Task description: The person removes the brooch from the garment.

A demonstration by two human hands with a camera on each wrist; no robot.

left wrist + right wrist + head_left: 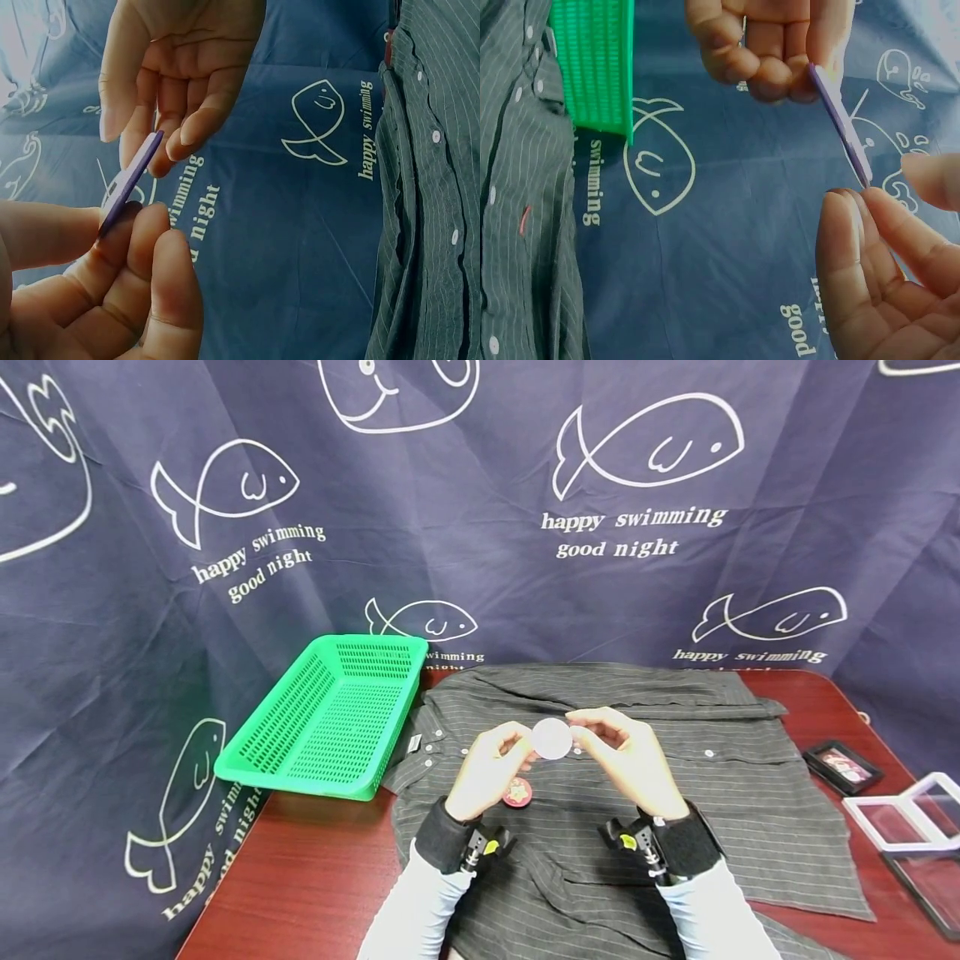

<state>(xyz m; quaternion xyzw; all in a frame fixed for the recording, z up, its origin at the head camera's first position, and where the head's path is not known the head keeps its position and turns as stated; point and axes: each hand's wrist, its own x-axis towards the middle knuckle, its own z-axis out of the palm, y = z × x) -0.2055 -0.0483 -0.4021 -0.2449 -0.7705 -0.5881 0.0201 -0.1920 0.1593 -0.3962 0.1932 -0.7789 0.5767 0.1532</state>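
A thin round disc point(551, 739) with a pale face and a purple rim is held up over a dark pinstriped shirt point(622, 843). My left hand point(491, 768) pinches its edge between thumb and forefinger; the left wrist view shows the disc point(129, 184) nearly edge-on. On the opposite side is my right hand point(630, 756), its fingertips right at the disc's rim. Its thumb point(934, 180) stands apart from the disc in the right wrist view. Below the left hand, a red round piece with a gold pattern point(517, 792) lies on the shirt, partly covered by the hand.
A green perforated basket point(375, 777) stands at the left on the red-brown table point(322, 860). To the right lie a small black frame holding a picture point(843, 767), a white hinged frame point(892, 822) and another dark-edged frame point(926, 885). A fish-print curtain point(510, 527) hangs behind.
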